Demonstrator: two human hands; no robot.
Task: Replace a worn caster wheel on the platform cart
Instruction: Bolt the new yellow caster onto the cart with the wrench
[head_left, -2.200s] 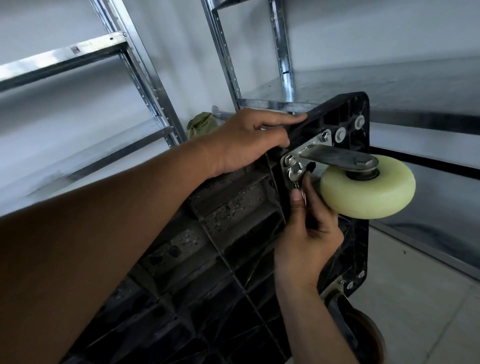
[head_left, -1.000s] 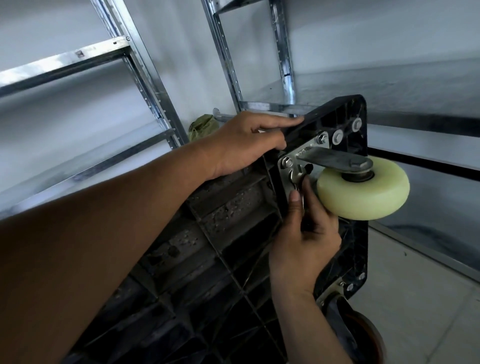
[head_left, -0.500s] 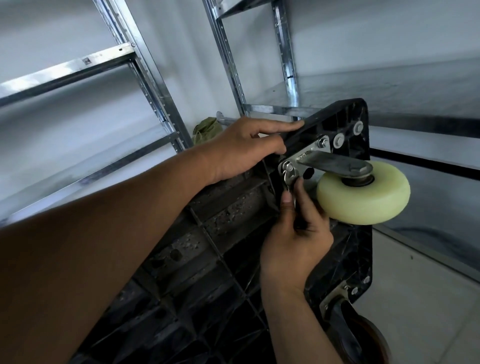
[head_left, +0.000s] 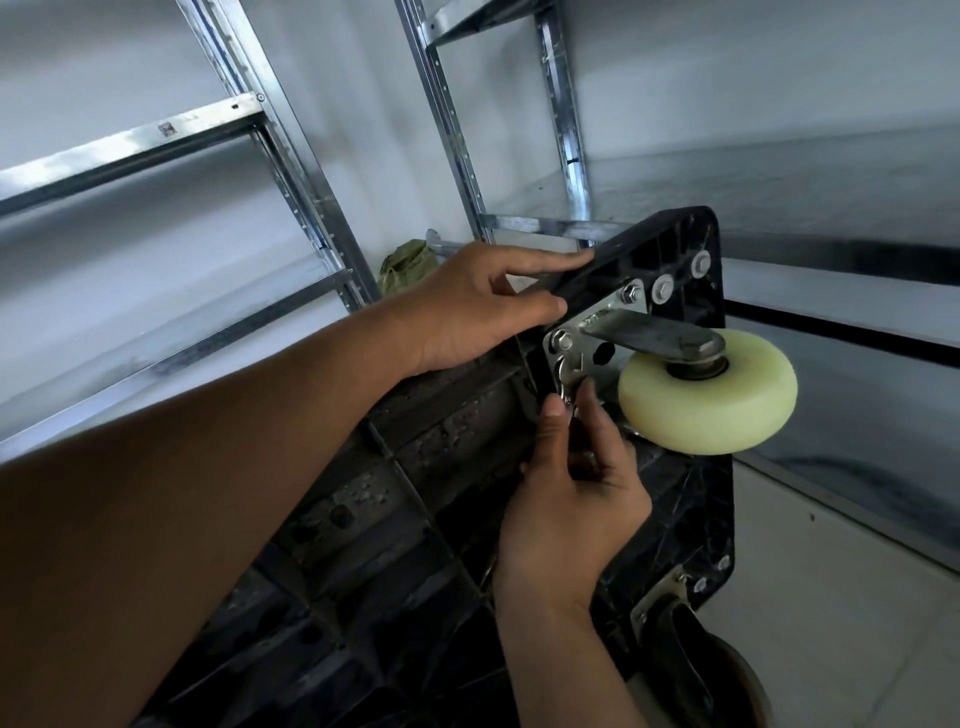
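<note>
The black plastic platform cart (head_left: 415, 483) stands tipped up on edge, its ribbed underside facing me. A pale yellow caster wheel (head_left: 709, 397) on a metal bracket (head_left: 652, 332) is bolted at the upper corner. My left hand (head_left: 478, 306) grips the cart's top edge beside the bracket plate. My right hand (head_left: 571, 493) is shut on a small metal wrench (head_left: 567, 376), whose head sits on the plate just below a bolt (head_left: 561, 340). A dark worn caster (head_left: 691, 665) sits at the lower corner.
Metal shelving uprights (head_left: 291, 171) and shelves stand behind and to the left against a white wall. A green cloth bundle (head_left: 408, 265) lies on a shelf behind the cart. Pale tiled floor (head_left: 841, 597) shows at the lower right.
My right hand has shifted the wrench slightly left and up along the bracket plate, closer to the left bolt. My left hand keeps its grip on the cart edge.
</note>
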